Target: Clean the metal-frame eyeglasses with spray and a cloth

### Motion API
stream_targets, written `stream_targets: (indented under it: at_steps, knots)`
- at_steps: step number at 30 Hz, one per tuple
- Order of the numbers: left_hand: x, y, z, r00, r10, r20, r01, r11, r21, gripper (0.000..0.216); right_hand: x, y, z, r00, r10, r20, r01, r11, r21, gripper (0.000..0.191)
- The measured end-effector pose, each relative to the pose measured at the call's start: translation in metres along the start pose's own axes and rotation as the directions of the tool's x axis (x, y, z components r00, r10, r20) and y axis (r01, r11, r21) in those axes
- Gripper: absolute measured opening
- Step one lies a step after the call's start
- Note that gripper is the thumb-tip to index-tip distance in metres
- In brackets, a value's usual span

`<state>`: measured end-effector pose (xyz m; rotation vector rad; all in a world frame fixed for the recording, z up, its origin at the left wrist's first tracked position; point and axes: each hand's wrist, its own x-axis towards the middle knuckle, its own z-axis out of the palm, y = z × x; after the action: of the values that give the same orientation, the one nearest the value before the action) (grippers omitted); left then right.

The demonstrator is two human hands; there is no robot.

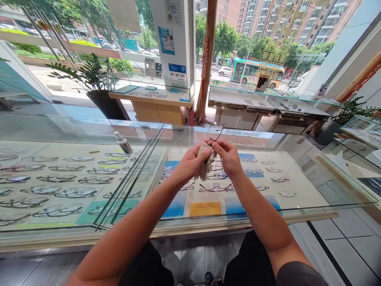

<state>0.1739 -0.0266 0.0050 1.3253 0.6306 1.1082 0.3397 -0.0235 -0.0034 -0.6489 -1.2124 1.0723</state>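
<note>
Above the glass counter, my left hand (192,161) is closed around a pale wiping cloth (203,171), which hangs down below its fingers. Close beside it, my right hand (228,155) pinches a pair of thin dark-framed eyeglasses (214,137). Part of the frame sticks up past my fingertips; the cloth and fingers hide the rest. The two hands nearly touch at the fingertips. To the left, a white spray bottle (123,143) stands on the counter's glass top.
Under the glass of the display counter (178,227) lie several rows of eyeglasses, blue cards and a yellow card (205,209). A potted plant (102,89) and more display cases (157,104) stand by the windows. Another glass case (360,149) is at right.
</note>
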Motion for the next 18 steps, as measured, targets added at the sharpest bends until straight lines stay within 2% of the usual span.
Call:
stream_targets:
  at_steps: [5,10,15,18]
  knots:
    - [0.0022,-0.0029,-0.0004,0.999,0.047,0.026,-0.047,0.999,0.018,0.060,0.0003,0.0003,0.0011,1.000,-0.005,-0.013,0.004,1.000,-0.012,0.036]
    - [0.0037,-0.0070,-0.0014,0.995,0.090,-0.035,-0.089,0.995,0.034,0.056,-0.0012,0.0018,0.0000,1.000,0.002,0.029,-0.002,1.000,-0.015,0.035]
    - [0.0026,-0.0065,0.0008,0.993,0.084,-0.079,-0.081,0.996,0.046,0.058,-0.0017,0.0024,-0.0013,0.999,0.026,0.027,-0.026,1.000,-0.007,0.038]
    - [0.0028,-0.0064,0.0014,0.995,0.069,-0.066,-0.067,0.997,0.038,0.058,-0.0014,0.0021,-0.0008,0.999,0.039,0.013,-0.039,0.999,0.011,0.040]
